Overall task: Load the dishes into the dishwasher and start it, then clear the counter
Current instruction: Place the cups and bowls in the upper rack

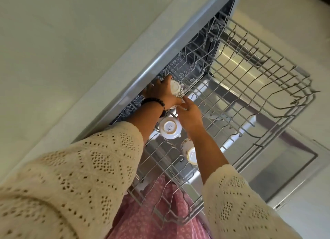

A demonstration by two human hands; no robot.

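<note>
The dishwasher's grey wire upper rack (250,88) is pulled out in front of me. My left hand (160,90) grips a white patterned cup (176,90), held upside down at the rack's back left corner. My right hand (189,113) touches the same cup from below, fingertips on its rim. Two more white cups stand upside down in the rack: one with a printed base (169,128) between my forearms and another (191,153) beside my right forearm.
The pale counter (62,60) runs along the left, above the dishwasher's grey front edge (160,60). The open steel door (278,167) lies under the rack. The rack's right half holds no dishes. My pink skirt (151,217) is at the rack's near edge.
</note>
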